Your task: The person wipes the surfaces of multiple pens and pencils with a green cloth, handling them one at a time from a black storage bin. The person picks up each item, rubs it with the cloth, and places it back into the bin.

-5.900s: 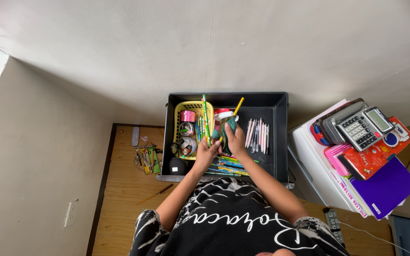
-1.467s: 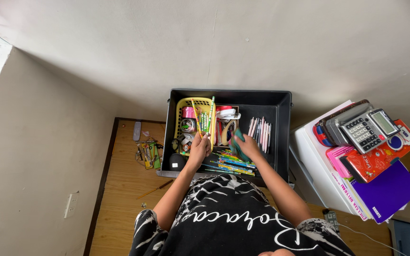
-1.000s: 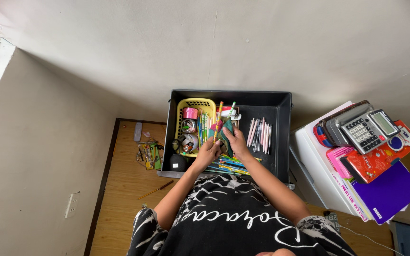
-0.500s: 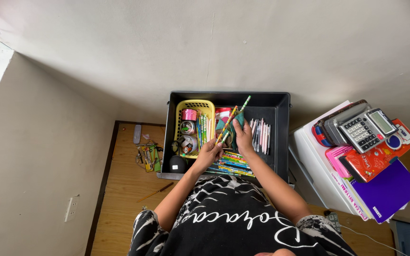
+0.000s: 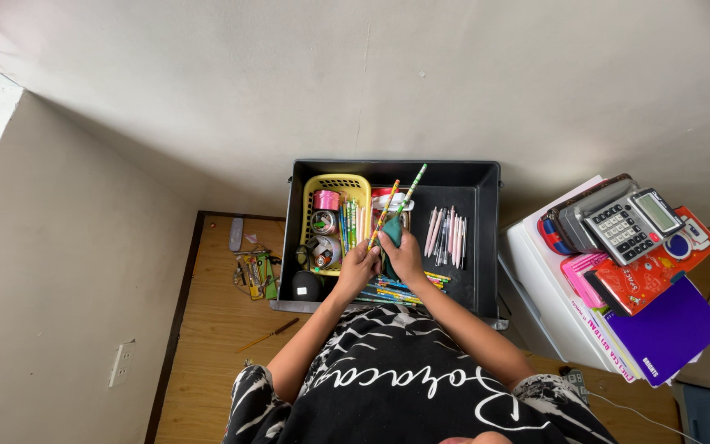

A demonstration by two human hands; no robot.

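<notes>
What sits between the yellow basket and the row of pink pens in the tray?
In the head view: both hands holding two pencils and a teal cloth.

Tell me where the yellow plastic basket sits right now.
In the head view, the yellow plastic basket stands in the left part of the black plastic tray, just beyond the left hand.

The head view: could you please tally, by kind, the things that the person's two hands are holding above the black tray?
pencils: 2 (one orange-patterned, one green-patterned)
teal cloth: 1
Total: 3
</notes>
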